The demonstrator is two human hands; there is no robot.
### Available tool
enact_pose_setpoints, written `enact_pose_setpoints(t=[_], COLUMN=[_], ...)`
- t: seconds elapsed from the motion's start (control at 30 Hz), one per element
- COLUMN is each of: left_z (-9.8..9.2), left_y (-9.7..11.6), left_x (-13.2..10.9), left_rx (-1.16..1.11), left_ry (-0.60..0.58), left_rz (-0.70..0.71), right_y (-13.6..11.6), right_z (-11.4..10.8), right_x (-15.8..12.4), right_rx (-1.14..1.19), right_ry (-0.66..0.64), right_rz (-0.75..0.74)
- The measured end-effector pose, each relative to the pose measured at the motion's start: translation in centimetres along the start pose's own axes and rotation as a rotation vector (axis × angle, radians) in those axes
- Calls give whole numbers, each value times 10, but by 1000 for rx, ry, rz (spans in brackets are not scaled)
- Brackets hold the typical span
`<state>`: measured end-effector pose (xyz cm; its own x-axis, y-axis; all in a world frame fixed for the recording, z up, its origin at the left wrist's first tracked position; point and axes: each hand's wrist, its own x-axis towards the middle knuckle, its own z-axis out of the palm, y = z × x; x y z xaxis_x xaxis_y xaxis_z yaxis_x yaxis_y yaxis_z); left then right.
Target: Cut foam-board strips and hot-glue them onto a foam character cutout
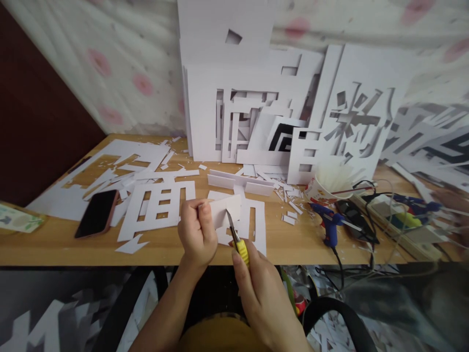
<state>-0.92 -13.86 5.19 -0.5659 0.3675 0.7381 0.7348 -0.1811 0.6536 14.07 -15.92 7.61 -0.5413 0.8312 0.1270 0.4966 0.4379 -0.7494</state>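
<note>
My left hand [199, 229] is closed on one end of a small white board piece [229, 206], held up above the table's front part. In my right hand [256, 278] is a yellow utility knife [241, 248], its blade pointing up and to the left. The blade tip lies at the board piece; whether it touches cannot be made out. Behind and below the hands lies a white cut-out board [259, 227] with slots, partly hidden. Left of my left hand rests another cut-out board [156, 209] with several rectangular holes.
A phone [97, 213] lies at the left. Tall cut-out boards [205, 117] lean against the curtain. To the right are a paper cup [318, 191] of glue sticks, a blue glue gun [330, 226], cables and a power strip [406, 234]. White scraps litter the wooden table [286, 244].
</note>
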Motion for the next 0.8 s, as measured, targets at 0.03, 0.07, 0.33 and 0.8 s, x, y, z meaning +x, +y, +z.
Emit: enact_pose_setpoints(t=[0.03, 0.07, 0.33, 0.8], left_z=[0, 1, 2, 3], left_y=[0, 0, 2, 12], left_x=[0, 1, 7, 37], left_rx=[1, 1, -10, -60], left_ry=[0, -1, 21, 164], left_rz=[1, 1, -4, -65], right_y=[0, 0, -2, 6], right_z=[0, 0, 1, -2], right_x=[0, 0, 2, -2], right_rx=[-1, -3, -3, -4], right_ry=[2, 3, -22, -101], right_rz=[0, 2, 20, 46])
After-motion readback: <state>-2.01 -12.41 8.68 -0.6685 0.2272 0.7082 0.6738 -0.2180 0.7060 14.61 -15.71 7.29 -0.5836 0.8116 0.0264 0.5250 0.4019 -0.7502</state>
